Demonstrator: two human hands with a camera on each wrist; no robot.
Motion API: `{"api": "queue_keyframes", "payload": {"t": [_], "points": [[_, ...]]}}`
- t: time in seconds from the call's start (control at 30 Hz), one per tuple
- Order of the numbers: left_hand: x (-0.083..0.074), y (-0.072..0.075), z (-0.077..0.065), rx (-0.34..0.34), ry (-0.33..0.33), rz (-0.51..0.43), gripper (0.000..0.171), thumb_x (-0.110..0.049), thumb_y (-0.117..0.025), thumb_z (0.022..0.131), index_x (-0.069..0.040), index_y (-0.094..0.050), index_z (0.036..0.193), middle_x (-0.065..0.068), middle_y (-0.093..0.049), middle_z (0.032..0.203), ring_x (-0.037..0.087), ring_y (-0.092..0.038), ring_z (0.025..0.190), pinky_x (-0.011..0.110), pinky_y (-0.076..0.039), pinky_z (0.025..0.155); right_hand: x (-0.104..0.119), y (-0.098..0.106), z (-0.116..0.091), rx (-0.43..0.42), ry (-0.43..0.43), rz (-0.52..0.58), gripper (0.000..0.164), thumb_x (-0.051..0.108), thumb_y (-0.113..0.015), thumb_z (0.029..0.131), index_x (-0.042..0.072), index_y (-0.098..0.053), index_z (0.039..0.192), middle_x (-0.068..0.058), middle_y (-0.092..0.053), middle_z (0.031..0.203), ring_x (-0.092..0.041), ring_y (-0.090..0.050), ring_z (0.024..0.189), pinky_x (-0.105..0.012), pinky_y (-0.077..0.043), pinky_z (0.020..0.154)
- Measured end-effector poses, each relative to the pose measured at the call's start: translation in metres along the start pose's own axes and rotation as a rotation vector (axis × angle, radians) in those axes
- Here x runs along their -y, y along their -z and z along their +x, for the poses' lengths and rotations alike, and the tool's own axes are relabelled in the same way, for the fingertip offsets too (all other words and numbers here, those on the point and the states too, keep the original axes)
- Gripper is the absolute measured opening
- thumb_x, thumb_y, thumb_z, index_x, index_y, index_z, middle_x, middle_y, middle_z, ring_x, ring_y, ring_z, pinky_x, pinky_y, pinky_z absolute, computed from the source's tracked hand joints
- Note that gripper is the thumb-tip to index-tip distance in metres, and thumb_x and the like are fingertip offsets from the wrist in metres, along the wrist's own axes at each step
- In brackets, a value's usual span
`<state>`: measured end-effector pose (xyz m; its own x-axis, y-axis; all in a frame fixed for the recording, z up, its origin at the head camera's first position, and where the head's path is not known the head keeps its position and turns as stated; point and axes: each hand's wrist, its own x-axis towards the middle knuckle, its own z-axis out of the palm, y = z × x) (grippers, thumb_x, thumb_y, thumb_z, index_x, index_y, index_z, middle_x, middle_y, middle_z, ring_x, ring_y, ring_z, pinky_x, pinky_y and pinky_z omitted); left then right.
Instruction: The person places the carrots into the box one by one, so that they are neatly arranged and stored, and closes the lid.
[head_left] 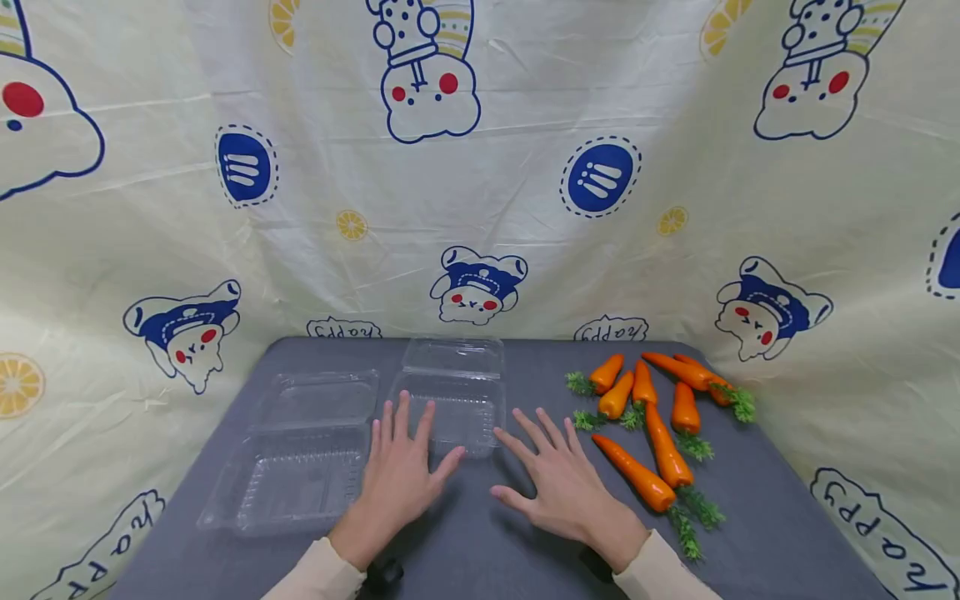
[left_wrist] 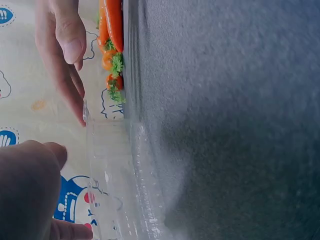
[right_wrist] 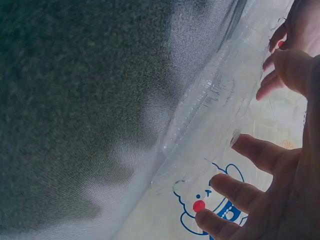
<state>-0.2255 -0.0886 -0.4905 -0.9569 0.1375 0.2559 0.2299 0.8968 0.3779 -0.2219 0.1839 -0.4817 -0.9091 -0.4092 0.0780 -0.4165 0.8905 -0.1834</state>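
My left hand (head_left: 402, 473) is spread with straight fingers above the table, its fingertips overlapping the smaller clear plastic box (head_left: 457, 412) in the head view. To its left lies a larger clear plastic box (head_left: 300, 479) with its lid folded back. My right hand (head_left: 562, 483), fingers also spread, hovers between the smaller box and a group of orange carrots (head_left: 637, 471) with green leafy tops. Neither hand holds anything. In the left wrist view the smaller box (left_wrist: 112, 175) stands just beyond the left thumb. The right wrist view shows the right hand's fingers (right_wrist: 260, 152) beside that box.
A grey cloth-covered table (head_left: 480, 558) carries everything. Several carrots, long and short, lie loosely on its right side. Behind and around the table hangs a cream curtain (head_left: 525, 192) printed with cartoon bears and orange slices. The smaller box's lid (head_left: 453, 357) leans open at the back edge.
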Motion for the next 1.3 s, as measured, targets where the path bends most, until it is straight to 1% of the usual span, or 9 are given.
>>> {"api": "queue_keyframes", "payload": {"t": [0.1,0.27,0.43,0.53,0.67,0.83,1.0,1.13,1.3], "points": [[0.002,0.000,0.003,-0.027,0.001,-0.009,0.087,-0.063,-0.070,0.111,-0.006,-0.052,0.175,0.035,-0.031,0.188,0.063,-0.032,0.174,0.077,-0.033,0.139,0.001,0.001,0.002,0.007,-0.001,0.018,0.083,0.074,-0.072,0.106,0.034,-0.052,0.177,-0.010,-0.038,0.192,-0.052,-0.030,0.178,-0.086,-0.017,0.140],[0.004,0.003,0.005,-0.089,0.003,-0.043,0.080,-0.052,-0.074,0.112,-0.002,-0.055,0.171,0.040,-0.037,0.182,0.065,-0.038,0.169,0.077,-0.041,0.135,0.000,0.003,0.001,-0.024,0.013,0.028,0.076,0.069,-0.075,0.108,0.032,-0.059,0.172,-0.010,-0.046,0.188,-0.051,-0.037,0.175,-0.085,-0.020,0.140],[0.001,0.006,0.005,-0.078,0.050,-0.118,0.078,-0.047,-0.074,0.114,-0.002,-0.052,0.173,0.039,-0.034,0.184,0.062,-0.041,0.168,0.076,-0.056,0.119,-0.002,0.005,-0.002,-0.053,0.023,0.035,0.069,0.064,-0.078,0.107,0.028,-0.065,0.165,-0.011,-0.054,0.182,-0.050,-0.044,0.171,-0.085,-0.022,0.139],[-0.004,0.008,0.006,-0.068,0.057,-0.175,0.077,-0.044,-0.074,0.114,-0.001,-0.050,0.173,0.040,-0.033,0.183,0.062,-0.045,0.164,0.076,-0.057,0.118,-0.005,0.009,-0.007,-0.076,0.020,0.028,0.065,0.061,-0.080,0.107,0.026,-0.068,0.160,-0.011,-0.058,0.179,-0.049,-0.049,0.169,-0.084,-0.023,0.140],[-0.008,0.011,0.006,-0.065,0.060,-0.249,0.078,-0.039,-0.077,0.113,0.002,-0.049,0.173,0.042,-0.036,0.180,0.065,-0.055,0.154,0.076,-0.053,0.122,-0.011,0.014,-0.015,-0.107,0.021,0.017,0.059,0.056,-0.082,0.108,0.023,-0.071,0.155,-0.010,-0.062,0.175,-0.048,-0.053,0.165,-0.084,-0.026,0.139],[-0.011,0.012,0.003,-0.034,0.086,-0.307,0.081,-0.035,-0.079,0.112,0.003,-0.045,0.175,0.042,-0.039,0.178,0.064,-0.064,0.145,0.075,-0.057,0.118,-0.018,0.015,-0.028,-0.115,0.030,0.010,0.050,0.052,-0.081,0.109,0.021,-0.074,0.148,-0.009,-0.066,0.170,-0.046,-0.057,0.162,-0.082,-0.029,0.138],[-0.007,0.012,-0.006,0.046,0.090,-0.340,0.092,-0.039,-0.083,0.109,0.003,-0.038,0.178,0.040,-0.042,0.177,0.062,-0.058,0.154,0.074,-0.054,0.123,-0.022,0.013,-0.043,-0.106,0.034,0.029,0.044,0.050,-0.082,0.109,0.023,-0.075,0.142,-0.008,-0.070,0.166,-0.043,-0.061,0.159,-0.080,-0.033,0.138],[-0.004,0.013,-0.015,0.103,0.079,-0.356,0.100,-0.042,-0.087,0.106,0.004,-0.036,0.178,0.039,-0.044,0.176,0.060,-0.055,0.158,0.074,-0.052,0.125,-0.027,0.015,-0.054,-0.102,0.078,0.060,0.039,0.045,-0.083,0.109,0.023,-0.076,0.140,-0.007,-0.071,0.163,-0.043,-0.064,0.155,-0.079,-0.038,0.135],[-0.004,0.017,-0.021,0.123,0.075,-0.360,0.110,-0.045,-0.092,0.101,0.006,-0.033,0.179,0.042,-0.045,0.174,0.061,-0.053,0.159,0.074,-0.050,0.128,-0.033,0.021,-0.061,-0.143,0.143,0.054,0.030,0.041,-0.085,0.109,0.026,-0.076,0.134,-0.004,-0.074,0.159,-0.038,-0.069,0.147,-0.074,-0.050,0.127]]}}
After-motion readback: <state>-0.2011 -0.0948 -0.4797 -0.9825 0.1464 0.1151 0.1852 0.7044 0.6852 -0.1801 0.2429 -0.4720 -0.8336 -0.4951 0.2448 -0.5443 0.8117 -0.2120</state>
